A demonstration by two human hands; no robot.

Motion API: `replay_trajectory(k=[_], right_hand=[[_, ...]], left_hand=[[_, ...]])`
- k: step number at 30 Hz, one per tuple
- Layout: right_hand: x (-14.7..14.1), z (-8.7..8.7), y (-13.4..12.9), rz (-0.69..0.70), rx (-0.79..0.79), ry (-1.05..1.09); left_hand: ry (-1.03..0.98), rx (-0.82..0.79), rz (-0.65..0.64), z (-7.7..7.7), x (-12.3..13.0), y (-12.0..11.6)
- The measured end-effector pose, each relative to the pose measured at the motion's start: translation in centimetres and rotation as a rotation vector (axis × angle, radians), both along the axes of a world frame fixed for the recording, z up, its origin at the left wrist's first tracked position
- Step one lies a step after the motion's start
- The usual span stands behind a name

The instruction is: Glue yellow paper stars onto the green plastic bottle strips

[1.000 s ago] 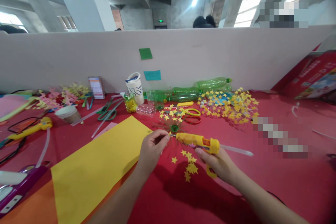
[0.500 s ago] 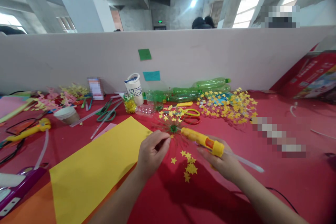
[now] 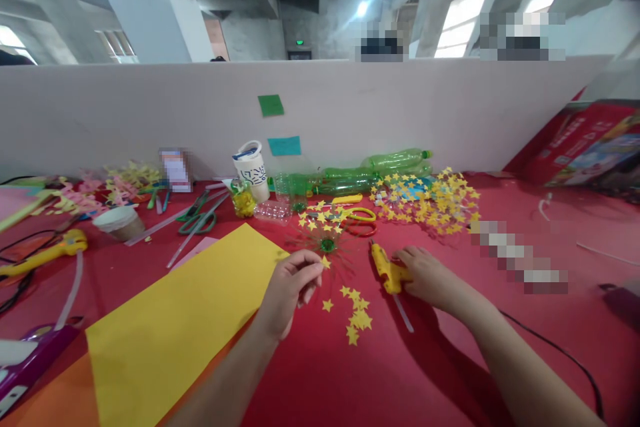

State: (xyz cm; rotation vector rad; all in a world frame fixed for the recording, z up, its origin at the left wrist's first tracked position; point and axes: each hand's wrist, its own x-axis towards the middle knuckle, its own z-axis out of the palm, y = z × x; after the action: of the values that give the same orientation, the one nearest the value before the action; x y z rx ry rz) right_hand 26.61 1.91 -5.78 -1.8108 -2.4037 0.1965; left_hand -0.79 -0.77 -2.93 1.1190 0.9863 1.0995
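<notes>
Between the thumb and forefinger of my left hand is a small yellow paper star, at the near edge of a green plastic bottle piece cut into thin splayed strips. Yellow stars sit on the far strips. My right hand is closed round the handle of a yellow hot glue gun, which rests on its side on the red table with a clear glue stick poking out its back. Several loose yellow stars lie between my hands.
Yellow paper covers the left front. Scissors, a white cup and green bottles stand or lie behind. A star-covered strip bunch is at back right. A black cord runs at right.
My right hand has lowered the glue gun from the bottle piece to the table on the right. My left hand stays near the bottle piece, its fingers turned slightly.
</notes>
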Motion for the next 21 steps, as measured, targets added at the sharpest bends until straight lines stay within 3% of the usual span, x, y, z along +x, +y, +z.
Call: replay_trajectory(k=[2,4,7,9,13,21], right_hand=[[-1.1,1.3,-0.8,0.004,0.113,0.005],[-3.0,3.1,-1.9,0.106,0.224,0.144],[-6.3,5.4,-3.2,0.313,0.197,0.47],[-8.1,6.2,-3.4,0.374,0.183,0.608],[-9.8,6.2,-2.7,0.421,0.081,0.775],[-10.4,5.2,-2.0,0.358,-0.019,0.895]], left_hand=[[-0.037,-0.036,-0.028,0.0,0.1,-0.1],[-0.074,-0.073,-0.055,0.0,0.3,-0.2],[-0.143,-0.135,-0.094,0.0,0.3,-0.3],[-0.203,-0.172,-0.135,0.1,0.3,-0.4],[-0.338,-0.249,-0.258,0.0,0.2,-0.4],[-0.471,-0.342,-0.387,-0.1,0.3,-0.3]])
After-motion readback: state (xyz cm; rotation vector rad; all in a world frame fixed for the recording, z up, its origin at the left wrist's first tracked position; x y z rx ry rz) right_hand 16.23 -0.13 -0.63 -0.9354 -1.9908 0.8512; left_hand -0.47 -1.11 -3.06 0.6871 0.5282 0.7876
